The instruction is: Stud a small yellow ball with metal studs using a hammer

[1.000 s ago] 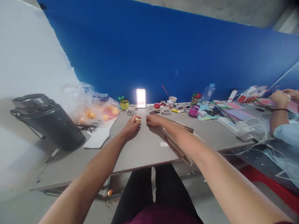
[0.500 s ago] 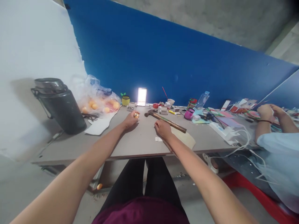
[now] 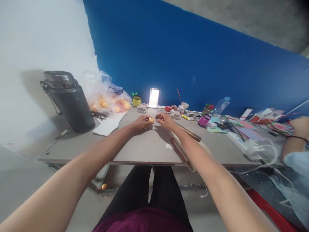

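Observation:
In my left hand (image 3: 142, 123), a small orange-yellow ball (image 3: 151, 120) with something shiny on its top is held by the fingertips just above the table. My right hand (image 3: 167, 121) faces it from the right, thumb and fingers curved and apart. A dark patch shows between those fingers, where the head of the hammer seems to lie behind them. The hammer's worn handle (image 3: 191, 133) rests on the table beyond my right wrist. Under my right forearm is a beige flat piece (image 3: 202, 146), and a small white scrap (image 3: 169, 146) lies beside it.
A large dark thermos (image 3: 70, 103) stands left, near a plastic bag of orange balls (image 3: 108, 103) and white paper (image 3: 106, 128). Small boxes (image 3: 176, 114), a cup (image 3: 185, 105) and a purple container (image 3: 204, 120) line the back. Right are a power strip (image 3: 241, 145) and another person's arm (image 3: 294, 138).
My right hand has moved from beside the hammer handle toward the ball, its fingers loosening from a closed shape. The left hand has brought the ball inward, turning it. The view has shifted slightly left.

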